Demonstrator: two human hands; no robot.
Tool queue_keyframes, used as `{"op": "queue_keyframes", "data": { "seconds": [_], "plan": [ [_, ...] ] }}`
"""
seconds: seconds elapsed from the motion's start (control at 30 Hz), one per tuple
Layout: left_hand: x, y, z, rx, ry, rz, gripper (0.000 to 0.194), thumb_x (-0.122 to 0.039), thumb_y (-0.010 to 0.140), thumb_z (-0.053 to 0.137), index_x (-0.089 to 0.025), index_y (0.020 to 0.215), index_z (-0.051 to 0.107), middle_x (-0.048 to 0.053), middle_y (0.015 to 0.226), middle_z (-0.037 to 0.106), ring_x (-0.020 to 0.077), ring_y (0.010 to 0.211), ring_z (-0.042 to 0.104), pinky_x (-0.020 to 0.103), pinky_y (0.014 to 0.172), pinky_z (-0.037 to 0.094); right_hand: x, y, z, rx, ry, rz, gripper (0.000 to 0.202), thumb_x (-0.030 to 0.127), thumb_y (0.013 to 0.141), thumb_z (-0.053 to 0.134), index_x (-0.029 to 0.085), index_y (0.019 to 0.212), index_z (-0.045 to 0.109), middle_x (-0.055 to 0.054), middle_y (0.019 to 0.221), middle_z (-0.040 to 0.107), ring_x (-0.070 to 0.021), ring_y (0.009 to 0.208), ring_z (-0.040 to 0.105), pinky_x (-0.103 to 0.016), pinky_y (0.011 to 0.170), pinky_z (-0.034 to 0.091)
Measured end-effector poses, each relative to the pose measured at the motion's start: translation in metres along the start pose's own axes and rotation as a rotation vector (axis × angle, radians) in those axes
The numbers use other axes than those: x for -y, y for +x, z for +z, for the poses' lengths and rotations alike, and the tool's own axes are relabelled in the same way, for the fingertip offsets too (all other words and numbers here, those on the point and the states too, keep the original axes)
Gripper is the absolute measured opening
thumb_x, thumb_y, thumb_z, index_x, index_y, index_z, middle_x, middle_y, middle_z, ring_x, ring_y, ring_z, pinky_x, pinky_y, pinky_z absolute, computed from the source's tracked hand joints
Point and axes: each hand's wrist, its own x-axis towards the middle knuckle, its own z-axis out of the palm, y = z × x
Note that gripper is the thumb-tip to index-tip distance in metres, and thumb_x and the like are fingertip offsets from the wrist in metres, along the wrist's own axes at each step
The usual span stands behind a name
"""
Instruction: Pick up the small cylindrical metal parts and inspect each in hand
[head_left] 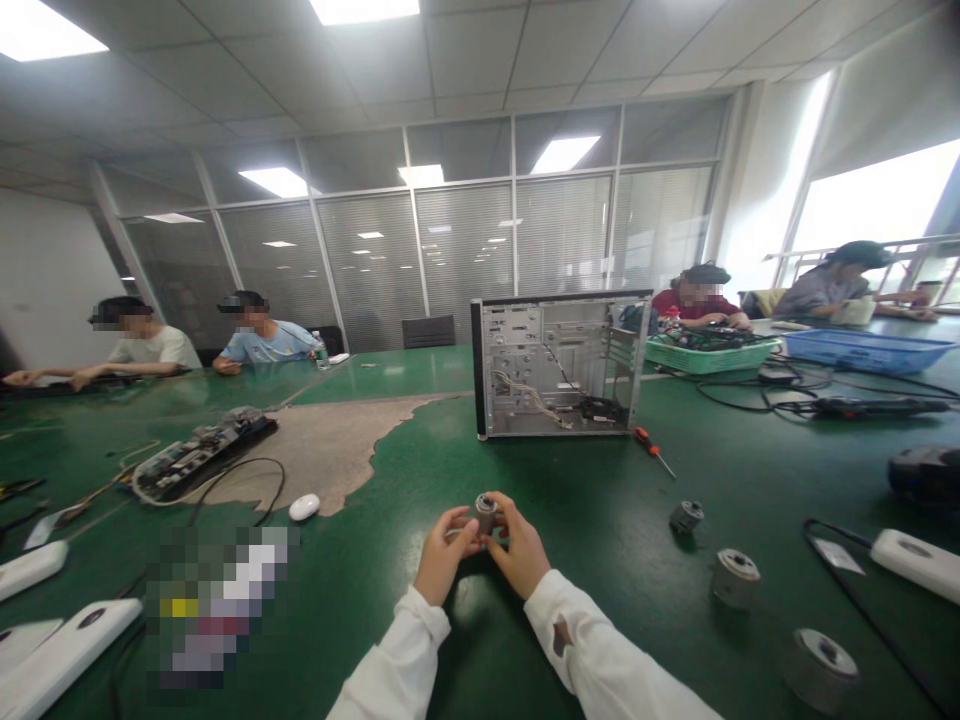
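Note:
Between both hands, above the green table, is a small silver metal cylinder (486, 512) with a dark centre on its top face. Fingertips of my left hand (445, 556) press its left side. From the other side, the thumb and fingers of my right hand (519, 548) close around it. Parts of the cylinder are hidden behind the fingers. Three similar metal cylinders stand in a slanting line to the right: a small one (686, 517), a medium one (736, 578) and a large one (821, 668).
An open computer case (559, 370) stands ahead, with an orange-handled screwdriver (655, 452) beside it. Green (709, 357) and blue (870, 352) baskets sit at the back right. Left lie a dismantled device (206, 455) and a white mouse (304, 507). Several people sit around the table.

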Motion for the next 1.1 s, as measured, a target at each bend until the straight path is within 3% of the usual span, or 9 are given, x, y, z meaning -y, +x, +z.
{"op": "queue_keyframes", "data": {
  "seconds": [0.23, 0.4, 0.67, 0.83, 1.1],
  "plan": [
    [-0.002, -0.007, 0.003, 0.043, 0.377, 0.253, 0.040, -0.026, 0.062, 0.062, -0.018, 0.099, 0.051, 0.007, 0.097, 0.052, 0.0145, 0.074, 0.057, 0.028, 0.062, 0.050, -0.001, -0.002, 0.000, 0.023, -0.105, -0.050, 0.066, 0.004, 0.058, 0.044, 0.024, 0.118, 0.028, -0.003, 0.102, 0.055, -0.0145, 0.086, 0.054, -0.030, 0.079, 0.043],
    [-0.010, -0.011, 0.004, 0.057, 0.533, 0.393, 0.033, -0.023, 0.067, 0.057, -0.022, 0.100, 0.053, 0.005, 0.096, 0.050, 0.0174, 0.086, 0.053, 0.028, 0.066, 0.050, 0.000, -0.002, 0.002, 0.045, -0.157, -0.122, 0.066, 0.003, 0.057, 0.042, 0.022, 0.120, 0.028, -0.004, 0.102, 0.054, -0.0161, 0.093, 0.050, -0.033, 0.085, 0.040],
    [-0.012, -0.012, 0.004, 0.011, 0.574, 0.399, 0.029, -0.024, 0.068, 0.054, -0.022, 0.097, 0.054, 0.005, 0.097, 0.046, 0.0156, 0.084, 0.053, 0.025, 0.065, 0.049, 0.003, -0.001, 0.003, 0.011, -0.071, -0.081, 0.063, 0.003, 0.058, 0.041, 0.020, 0.117, 0.032, -0.007, 0.103, 0.052, -0.0172, 0.095, 0.050, -0.032, 0.079, 0.043],
    [-0.008, -0.007, -0.002, -0.008, 0.718, 0.332, 0.030, -0.030, 0.066, 0.057, -0.019, 0.094, 0.055, 0.004, 0.087, 0.053, 0.0134, 0.067, 0.054, 0.025, 0.059, 0.046, 0.002, 0.000, 0.003, -0.059, -0.014, -0.018, 0.057, 0.003, 0.054, 0.041, 0.019, 0.109, 0.041, -0.007, 0.098, 0.054, -0.0174, 0.089, 0.052, -0.030, 0.070, 0.046],
    [-0.007, -0.010, -0.001, 0.141, 0.898, 0.350, 0.024, -0.029, 0.062, 0.058, -0.019, 0.085, 0.058, 0.002, 0.079, 0.060, 0.0167, 0.075, 0.054, 0.026, 0.066, 0.040, 0.006, 0.002, -0.001, -0.061, 0.098, 0.056, 0.044, 0.004, 0.054, 0.040, 0.018, 0.094, 0.052, -0.004, 0.090, 0.056, -0.0149, 0.081, 0.053, -0.025, 0.064, 0.045]
  ]
}}
